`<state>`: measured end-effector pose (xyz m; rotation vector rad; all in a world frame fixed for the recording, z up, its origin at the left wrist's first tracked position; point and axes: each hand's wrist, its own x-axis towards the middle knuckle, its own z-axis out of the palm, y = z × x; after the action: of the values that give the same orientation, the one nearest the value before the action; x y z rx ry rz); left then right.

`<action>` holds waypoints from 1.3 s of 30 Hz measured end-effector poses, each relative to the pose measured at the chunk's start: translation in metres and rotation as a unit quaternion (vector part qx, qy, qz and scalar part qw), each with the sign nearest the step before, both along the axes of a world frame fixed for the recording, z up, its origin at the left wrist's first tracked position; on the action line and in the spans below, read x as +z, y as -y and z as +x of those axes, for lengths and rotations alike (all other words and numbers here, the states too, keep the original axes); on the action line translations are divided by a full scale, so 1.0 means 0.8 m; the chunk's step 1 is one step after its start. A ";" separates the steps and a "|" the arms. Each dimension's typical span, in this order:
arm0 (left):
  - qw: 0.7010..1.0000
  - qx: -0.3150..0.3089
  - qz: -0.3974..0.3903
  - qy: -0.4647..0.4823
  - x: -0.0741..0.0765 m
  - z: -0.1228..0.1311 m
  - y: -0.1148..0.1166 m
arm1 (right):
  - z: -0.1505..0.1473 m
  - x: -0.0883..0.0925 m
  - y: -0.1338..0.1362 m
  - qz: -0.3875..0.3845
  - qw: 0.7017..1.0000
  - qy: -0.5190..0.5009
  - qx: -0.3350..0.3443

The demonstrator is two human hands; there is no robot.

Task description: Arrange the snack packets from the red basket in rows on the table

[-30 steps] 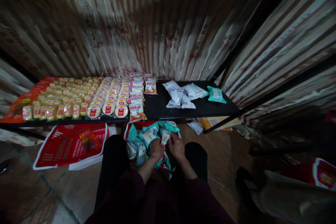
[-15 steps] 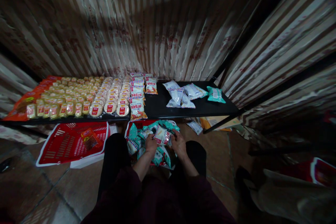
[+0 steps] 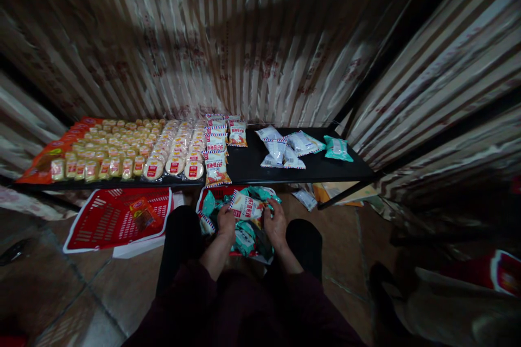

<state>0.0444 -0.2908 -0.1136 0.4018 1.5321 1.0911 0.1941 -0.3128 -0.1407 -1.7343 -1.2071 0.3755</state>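
Two hands pinch a printed packet [image 3: 247, 207] above a half-hidden basket [image 3: 223, 191]

From where I stand the light is poor, and much is lost in it. The basket sits between the person's dark knees, its near side partly blocked by the hands and forearms, so I can't count the teal packets [image 3: 244, 239] heaped inside. Their lettering is too dim to read. The dark sleeves run off into shadow at the bottom. Over on the right, a red thing with a white rim [image 3: 497, 272] is cut off by the edge of view, and the dark shape near it on the floor is hard to make out.

The left hand [image 3: 227, 223] is closed on the left end of the packet, and the right hand [image 3: 275, 224] grips its right end; the fingers underneath are hidden, so I can't tell how they are placed. The packet, white with red lettering and a striped edge, lies face up between them, just over the teal heap.

Behind, the black shelf [image 3: 260, 175] carries similar white packets [image 3: 217, 165] beside the round cakes [image 3: 175, 164]. Farther right, several pale packets [image 3: 280, 153] lie loosely, their faces unreadable, near one teal packet [image 3: 337, 148].
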 end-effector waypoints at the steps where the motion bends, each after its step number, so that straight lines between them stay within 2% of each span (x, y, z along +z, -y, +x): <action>1: 1.000 0.006 -0.005 0.009 0.001 0.000 0.001 | -0.002 0.002 0.001 0.004 1.000 -0.004 -0.004; 3: 1.000 0.014 -0.012 0.025 0.002 -0.001 0.003 | -0.004 0.005 0.002 -0.010 0.999 -0.050 -0.008; 5: 0.999 0.018 -0.015 0.038 0.004 -0.001 0.004 | -0.004 0.007 0.003 -0.036 0.987 -0.154 -0.013; 8: 0.998 0.019 -0.013 0.052 0.007 0.000 0.005 | -0.007 0.008 0.002 -0.052 0.941 -0.333 -0.013; 10: 0.998 0.019 -0.007 0.055 0.008 0.001 0.005 | -0.009 0.008 0.001 -0.046 0.920 -0.390 -0.013; 15: 0.998 0.028 0.032 0.040 0.015 0.002 0.002 | -0.013 0.013 0.000 -0.021 0.904 -0.425 -0.040; 21: 0.995 0.025 0.097 0.019 0.037 0.003 -0.021 | -0.018 0.017 0.003 -0.006 0.880 -0.469 -0.070; 25: 0.992 0.007 0.118 0.040 0.053 0.008 -0.035 | -0.029 0.019 0.009 0.000 0.868 -0.490 -0.080; 30: 0.989 -0.017 0.119 0.084 0.061 0.015 -0.029 | -0.044 0.027 0.016 0.013 0.861 -0.502 -0.081; 34: 0.989 -0.030 0.109 0.098 0.061 0.018 -0.020 | -0.050 0.033 0.020 0.001 0.868 -0.493 -0.054; 39: 0.989 -0.031 0.117 0.086 0.061 0.013 -0.024 | -0.050 0.045 0.025 -0.028 0.870 -0.492 -0.009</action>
<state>0.0548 -0.2713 -0.0651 0.4981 1.2370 1.2280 0.1540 -0.3327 -0.1044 -1.2781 -0.4217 1.1239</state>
